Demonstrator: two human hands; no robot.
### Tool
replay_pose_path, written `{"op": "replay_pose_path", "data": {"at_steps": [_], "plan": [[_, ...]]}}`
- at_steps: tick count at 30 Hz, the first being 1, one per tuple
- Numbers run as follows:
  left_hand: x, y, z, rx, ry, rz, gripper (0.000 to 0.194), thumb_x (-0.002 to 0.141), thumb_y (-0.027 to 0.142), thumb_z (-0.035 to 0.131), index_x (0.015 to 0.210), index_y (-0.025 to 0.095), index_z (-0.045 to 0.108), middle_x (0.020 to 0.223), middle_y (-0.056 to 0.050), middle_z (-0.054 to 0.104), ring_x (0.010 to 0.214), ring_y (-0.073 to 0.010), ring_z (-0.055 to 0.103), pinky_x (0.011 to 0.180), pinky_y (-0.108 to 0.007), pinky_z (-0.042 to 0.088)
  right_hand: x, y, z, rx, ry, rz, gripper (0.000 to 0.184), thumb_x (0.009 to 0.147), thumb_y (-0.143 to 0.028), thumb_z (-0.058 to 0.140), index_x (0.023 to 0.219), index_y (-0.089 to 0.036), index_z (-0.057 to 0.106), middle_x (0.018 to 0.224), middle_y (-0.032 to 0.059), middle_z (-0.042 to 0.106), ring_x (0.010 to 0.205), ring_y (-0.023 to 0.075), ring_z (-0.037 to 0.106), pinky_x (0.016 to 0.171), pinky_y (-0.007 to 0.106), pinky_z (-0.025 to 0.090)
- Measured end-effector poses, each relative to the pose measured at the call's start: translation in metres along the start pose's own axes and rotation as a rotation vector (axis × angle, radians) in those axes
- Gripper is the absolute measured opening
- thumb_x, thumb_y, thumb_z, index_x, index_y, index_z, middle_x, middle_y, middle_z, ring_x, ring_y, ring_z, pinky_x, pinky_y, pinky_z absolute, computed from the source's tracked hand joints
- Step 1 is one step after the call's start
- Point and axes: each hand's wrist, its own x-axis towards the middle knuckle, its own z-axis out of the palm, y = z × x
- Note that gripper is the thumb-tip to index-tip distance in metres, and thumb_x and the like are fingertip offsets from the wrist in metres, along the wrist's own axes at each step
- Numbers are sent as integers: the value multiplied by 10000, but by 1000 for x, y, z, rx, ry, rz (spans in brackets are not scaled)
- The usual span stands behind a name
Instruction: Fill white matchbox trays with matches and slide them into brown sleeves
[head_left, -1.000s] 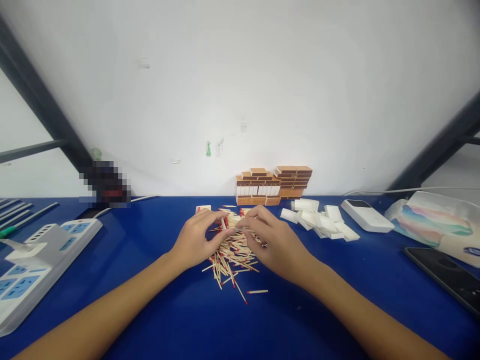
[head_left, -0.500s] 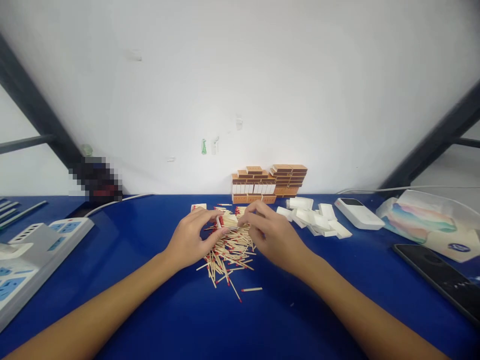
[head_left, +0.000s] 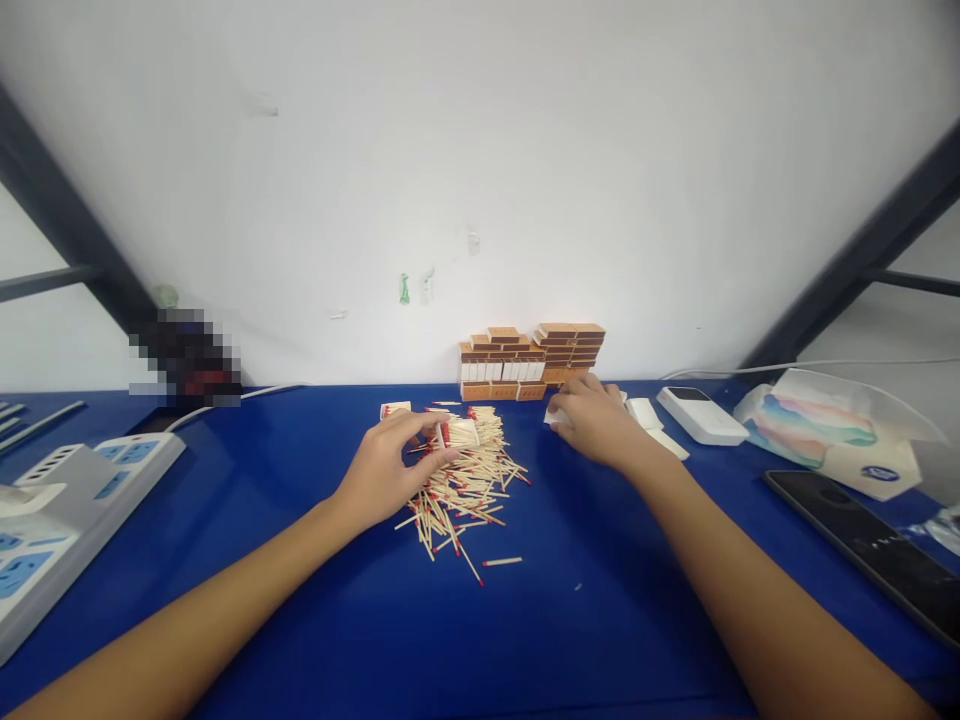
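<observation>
A heap of red-tipped matches lies on the blue table. My left hand rests at the heap's left edge, its fingers pinched on a small white match tray filled with matches. My right hand is over the pile of white empty trays to the right of the heap, fingers curled on one tray. Stacked brown matchboxes stand against the wall behind.
A white power strip lies at the left. On the right are a white power bank, a tissue pack and a black phone. A single match lies apart near the front. A small card lies behind my left hand.
My right hand has left the match heap and moved right and back to the white trays. My left hand stays on the filled tray.
</observation>
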Motion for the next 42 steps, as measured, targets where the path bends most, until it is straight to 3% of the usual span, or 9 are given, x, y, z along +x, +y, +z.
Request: {"op": "replay_pose_path", "data": {"at_steps": [5,11,15,20,25,30,33,37,42], "plan": [[10,-17,-15,36,50,-11,319,932,410,742,1187,219,725,1004,-61,760,833,-189,691,806,-337,582,3,-10,-6,77,122,-64,217,969,-281,543,997,-192,738,1087,148,692,1127,346,513,847,458,387],[18,-52,-27,79,184,-314,397,903,478,739,1168,182,745,978,-79,781,775,-202,716,738,-332,591,3,-12,-8,73,116,-38,197,956,-264,558,1004,-186,733,1084,144,701,1120,344,513,847,450,363],[14,-48,-20,77,67,-203,373,899,460,752,1179,215,747,1017,-61,771,804,-188,703,807,-338,580,0,-10,-10,60,98,-27,179,946,-264,562,930,-190,724,1073,144,699,1105,338,511,837,445,358],[17,-53,-26,89,117,-249,356,909,439,731,1166,193,746,1009,-73,784,819,-203,712,777,-334,578,0,-7,-10,61,54,5,154,923,-251,574,892,-191,712,1059,153,705,1126,352,520,831,442,370],[21,-61,-34,95,140,-278,367,890,436,743,1159,187,750,957,-66,787,792,-204,713,760,-338,585,1,-29,-11,262,155,-142,134,933,-215,564,854,-198,670,958,116,708,991,293,563,860,421,407],[18,-51,-27,29,108,-253,360,912,435,728,1171,186,747,987,-63,782,849,-203,717,784,-336,584,-5,-57,-16,494,196,-304,131,969,-201,562,866,-204,644,849,70,668,891,244,575,826,380,460],[11,-39,-15,8,42,-167,334,910,426,748,1162,208,743,986,-56,775,833,-189,699,786,-337,578,-8,-60,-16,514,199,-348,60,963,-212,603,958,-199,662,908,76,662,919,251,583,840,395,484],[6,-25,-5,3,-47,-118,318,920,391,755,1193,230,729,959,-38,761,829,-181,680,774,-330,560,-8,-63,-10,505,279,-384,186,963,-217,621,1133,-198,694,1043,112,646,1024,279,581,910,448,499],[5,-19,-2,-39,-30,-78,324,923,352,759,1213,214,714,1040,-52,769,896,-186,691,807,-334,562,-9,-83,0,457,375,-380,233,989,-294,631,1171,-175,712,1075,126,628,1008,276,558,892,444,495]]}}
